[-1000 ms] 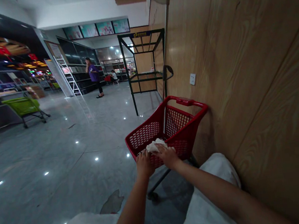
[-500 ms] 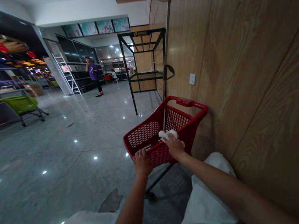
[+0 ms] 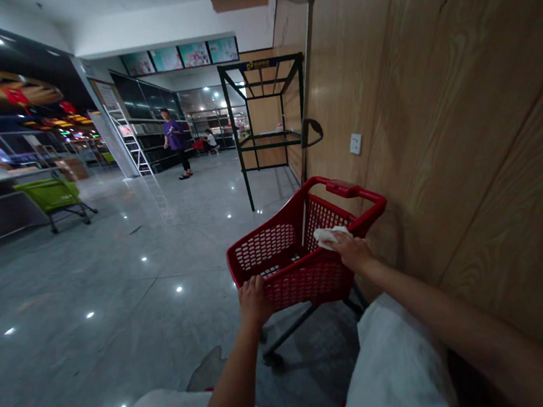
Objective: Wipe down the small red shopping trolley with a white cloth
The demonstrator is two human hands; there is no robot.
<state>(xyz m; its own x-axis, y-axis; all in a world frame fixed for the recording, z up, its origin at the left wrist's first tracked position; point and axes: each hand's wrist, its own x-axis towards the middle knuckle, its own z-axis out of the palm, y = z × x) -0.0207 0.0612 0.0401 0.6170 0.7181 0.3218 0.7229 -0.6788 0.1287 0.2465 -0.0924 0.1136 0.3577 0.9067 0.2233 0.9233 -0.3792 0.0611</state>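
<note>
- Standing at about ten o'clock from the seated person, one green cart [image 3: 48, 194] is parked well apart on the glossy floor [image 3: 86, 290]. One ladder [image 3: 135, 145] and one person in purple [image 3: 175, 136] are further back near eleven o'clock. Two more figures are too blurred or too small to describe.
- Curled tight over the near rim, the left hand [image 3: 253, 299] grips the red cart [image 3: 262, 248] at the basket's seven o'clock corner.
- At twelve o'clock before the person's knees, the red cart sits just beside the wooden wall [image 3: 440, 106]. I judge it light and stiff: hard plastic mesh on a thin wheeled frame, apt to roll or tip if pushed on one side. The thick rim, or the handle bar at the far end, looks like the place to take hold, not the mesh.
- Behind it, also at twelve o'clock, one black shelf frame [image 3: 260, 63] stands against the same wall.
- On the cart's right rim, at about three o'clock of the basket, the white cloth [image 3: 329, 236] lies bunched. It looks soft, limp and light, easy to crumple in one fist. It would likely slide off the smooth plastic unless pressed down.
- With its fingers closed down on that cloth, the right hand [image 3: 354, 254] pins it to the rim.
- At one o'clock, one wall socket [image 3: 355, 144] is set in the wooden wall above the cart's handle.
- Counted: two carts, one red and one green; one cloth; two hands, both on the red cart.
</note>
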